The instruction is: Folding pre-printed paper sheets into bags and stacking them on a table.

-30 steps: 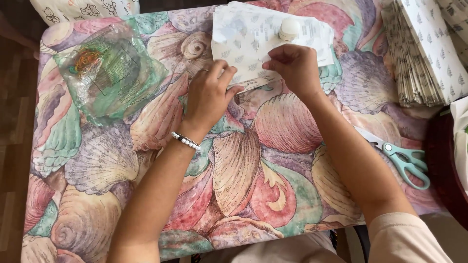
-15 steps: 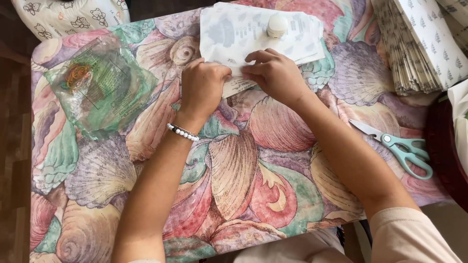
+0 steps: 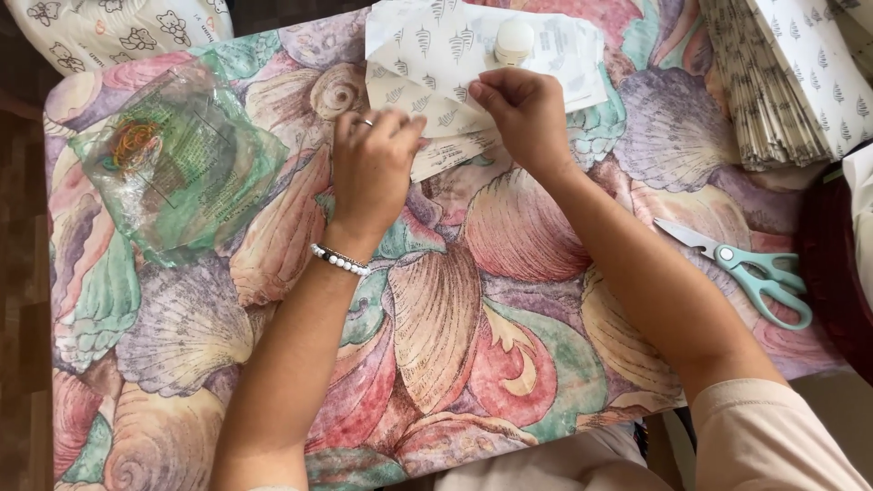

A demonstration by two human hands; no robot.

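Head view, looking down on a tabletop (image 3: pixel 436 364) covered by a cloth printed with large seashells in pink, green and lilac.

Left hand (image 3: pixel 371 173): centre of frame, slightly above the middle. Fingers curled, tips pinching the lower left edge of a folded white paper sheet (image 3: pixel 436 68) with a small tree-like print. A ring shows on one finger; a beaded bracelet (image 3: pixel 340 260) of white and dark beads sits on the wrist.

Right hand (image 3: pixel 527 114): just right of the left hand, upper centre. Thumb and fingers closed narrowly on the same sheet, at a folded flap. Both hands touch the paper; neither is open wide.

The paper sheet lies flat at the top centre of the frame, partly running off the upper edge. A small round white item, a cap or small roll (image 3: pixel 515 41), rests on it just above the right hand; I cannot tell which.

Upper left: a crumpled clear plastic bag (image 3: pixel 177 164) with rubber bands inside, well apart from the hands.

Upper right: a stack of folded patterned papers (image 3: pixel 782 82), edges fanned.

Right, mid-height: scissors (image 3: pixel 750 271) with pale teal handles, lying closed beside the right forearm, not touching it.
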